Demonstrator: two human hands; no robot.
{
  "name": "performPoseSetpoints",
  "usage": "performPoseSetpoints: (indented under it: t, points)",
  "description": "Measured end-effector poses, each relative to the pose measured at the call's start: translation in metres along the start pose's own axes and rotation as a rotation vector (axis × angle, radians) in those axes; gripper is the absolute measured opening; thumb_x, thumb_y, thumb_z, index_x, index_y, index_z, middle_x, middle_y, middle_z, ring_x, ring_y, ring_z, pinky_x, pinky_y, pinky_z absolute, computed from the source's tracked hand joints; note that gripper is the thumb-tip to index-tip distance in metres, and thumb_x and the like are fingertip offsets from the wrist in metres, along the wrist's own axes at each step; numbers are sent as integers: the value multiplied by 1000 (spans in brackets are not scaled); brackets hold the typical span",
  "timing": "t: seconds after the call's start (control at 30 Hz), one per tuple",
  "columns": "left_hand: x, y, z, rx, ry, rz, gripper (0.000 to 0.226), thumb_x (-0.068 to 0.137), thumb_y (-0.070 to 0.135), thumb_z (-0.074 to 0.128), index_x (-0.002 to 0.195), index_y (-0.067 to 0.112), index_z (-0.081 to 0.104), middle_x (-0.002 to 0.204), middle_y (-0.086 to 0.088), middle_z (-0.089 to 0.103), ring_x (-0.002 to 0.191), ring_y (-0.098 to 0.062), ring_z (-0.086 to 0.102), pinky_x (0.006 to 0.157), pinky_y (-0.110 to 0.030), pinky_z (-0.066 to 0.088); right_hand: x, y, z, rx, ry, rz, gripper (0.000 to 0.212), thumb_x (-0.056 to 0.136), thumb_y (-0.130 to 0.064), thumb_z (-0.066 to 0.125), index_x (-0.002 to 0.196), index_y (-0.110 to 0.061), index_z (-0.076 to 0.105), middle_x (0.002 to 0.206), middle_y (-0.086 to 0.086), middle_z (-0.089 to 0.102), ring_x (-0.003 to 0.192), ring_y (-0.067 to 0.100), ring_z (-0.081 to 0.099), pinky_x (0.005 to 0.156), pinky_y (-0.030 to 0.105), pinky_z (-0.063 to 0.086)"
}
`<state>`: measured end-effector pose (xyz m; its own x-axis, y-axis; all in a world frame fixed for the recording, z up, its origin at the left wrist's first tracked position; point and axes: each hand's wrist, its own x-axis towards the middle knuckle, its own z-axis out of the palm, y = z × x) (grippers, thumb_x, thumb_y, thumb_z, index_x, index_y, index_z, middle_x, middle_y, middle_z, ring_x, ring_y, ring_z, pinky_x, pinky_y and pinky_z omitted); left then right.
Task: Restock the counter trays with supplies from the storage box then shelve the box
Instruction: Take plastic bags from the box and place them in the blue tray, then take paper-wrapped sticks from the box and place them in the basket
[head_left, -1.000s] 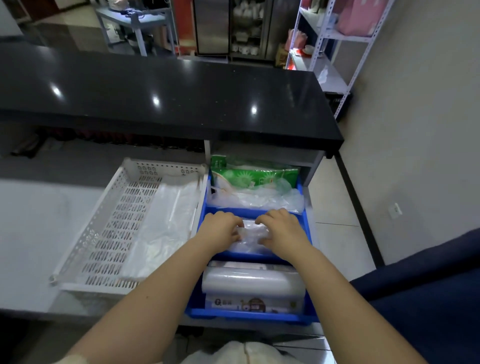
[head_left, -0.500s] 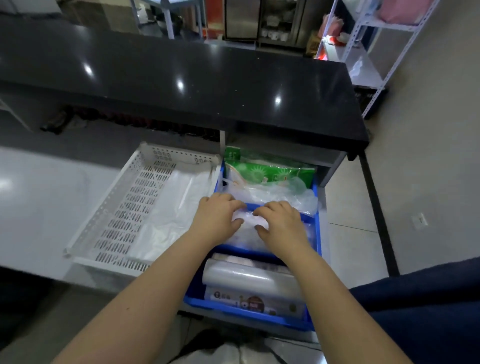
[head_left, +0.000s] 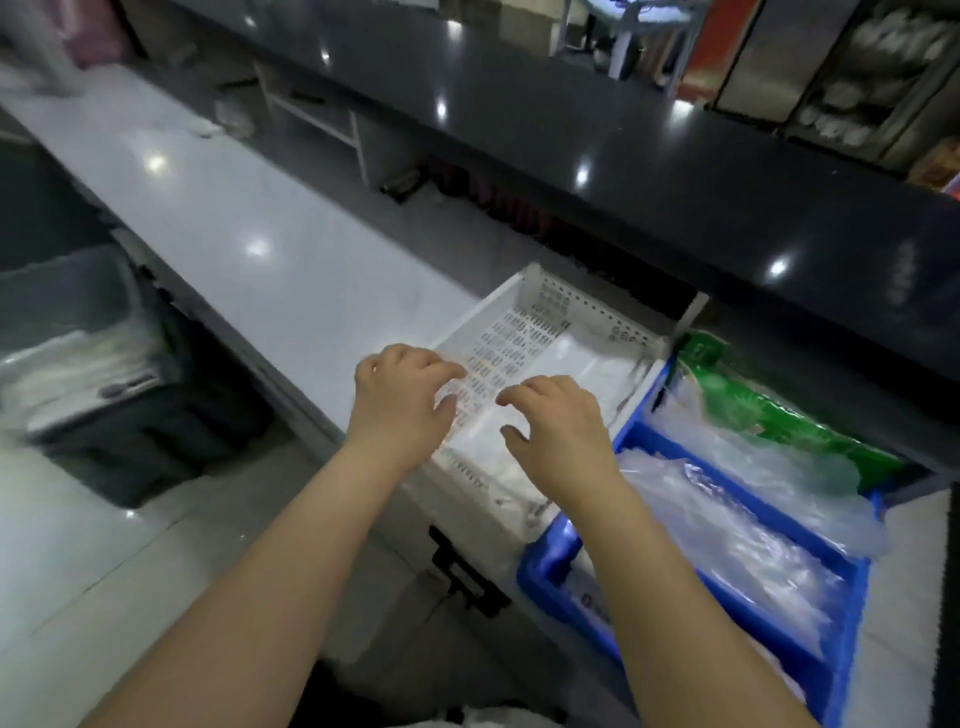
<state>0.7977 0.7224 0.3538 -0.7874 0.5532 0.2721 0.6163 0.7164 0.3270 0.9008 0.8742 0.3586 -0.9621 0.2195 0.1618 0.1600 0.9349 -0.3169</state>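
Note:
My left hand (head_left: 400, 402) and my right hand (head_left: 558, 428) hover over the near left part of the white perforated tray (head_left: 571, 306). Between them they pinch a thin clear plastic pack (head_left: 470, 410); the tray's holes show through it. Flat clear bags (head_left: 587, 369) lie in the tray's right half. Right of the tray stands the blue divided bin (head_left: 550, 566), filled with clear plastic bags (head_left: 727, 514) and a green packet (head_left: 779, 415) at its far end. A grey storage box (head_left: 67, 291) holding white supplies sits low at the left, blurred.
The trays rest on a white lower counter (head_left: 249, 218) under a black glossy upper counter (head_left: 649, 156). A black latch or handle (head_left: 462, 571) shows on the cabinet front below the tray. Shelves with white ware stand at the far right.
Both hands have lifted the clear pack out of the blue bin's middle compartment and carried it left over the white tray. My view has swung left, bringing the grey box into sight.

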Motion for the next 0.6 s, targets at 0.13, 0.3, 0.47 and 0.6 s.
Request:
performPoseSetpoints:
  t: [0.13,0.3,0.47,0.6]
  points:
    - [-15,-82,-32,20,33,-141,28,83,31,63,110,33,66,112,8,64,115,-21,48,98,-42,28,40,-73,27,3,-16,-121,27,85,-22,64,112,-25,65,113,-3,64,110,26,50,92,41,39]
    - [-49,-208,-76,90,68,-272,27,82,40,61,109,35,65,107,9,64,109,-20,49,92,-40,31,89,-195,73,32,-19,-283,22,79,-18,68,101,-20,70,101,1,68,98,30,56,81,41,44]
    - [-86,-350,-119,81,85,-453,29,84,40,62,113,35,64,110,7,63,111,-23,48,90,-41,33,136,-316,134,8,-92,-414,26,77,-18,67,103,-19,69,101,3,66,98,32,55,78,41,46]
    - [-108,-431,-143,97,93,-535,30,82,39,63,112,34,65,109,6,65,109,-24,50,88,-39,35,164,-400,184,55,-184,-488,30,80,-17,67,110,-17,67,106,6,63,106,33,52,84,44,46]
